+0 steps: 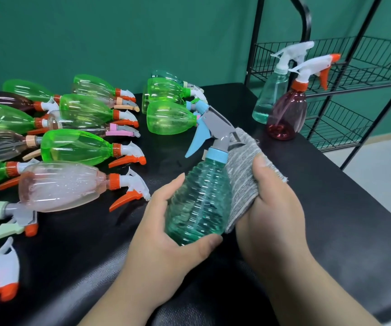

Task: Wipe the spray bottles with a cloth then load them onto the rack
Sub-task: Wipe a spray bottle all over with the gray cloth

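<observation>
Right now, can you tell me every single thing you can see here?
held spray bottle: one, see-through teal with a blue and grey trigger head, between both hands above the table
cloth: one, grey, against the held bottle's right side
lying spray bottles: more than ten, mostly green, some pinkish or brown, left and back of the table
aqua spray bottle: one, white trigger, upright at the table's far right
dark red spray bottle: one, orange and white trigger, upright beside the aqua one
table: one, black
rack: one, black wire, right of the table
wall: green, behind
left hand: grips the held bottle's base
right hand: holds the cloth
</observation>
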